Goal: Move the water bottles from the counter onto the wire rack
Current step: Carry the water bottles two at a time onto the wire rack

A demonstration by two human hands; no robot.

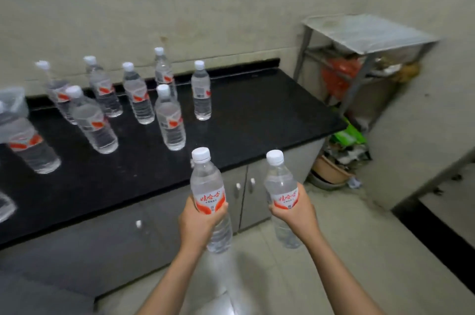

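My left hand (pixel 196 224) grips a clear water bottle (pixel 208 186) with a white cap and red label, held upright in front of the counter's front edge. In my right hand (pixel 295 212) is a second, matching bottle (pixel 281 186), also upright, over the floor. Several more bottles (pixel 171 119) stand on the black counter (pixel 257 109), mostly on its left and middle. The metal rack (pixel 365 34) stands in the far right corner beyond the counter's end; its top shelf is bare.
Grey cabinet doors (pixel 254 199) sit under the counter. A red bag (pixel 339 75) hangs on the rack's lower level. Basins and green packets (pixel 341 150) lie on the floor beside it. A wall and dark threshold (pixel 431 232) run along the right.
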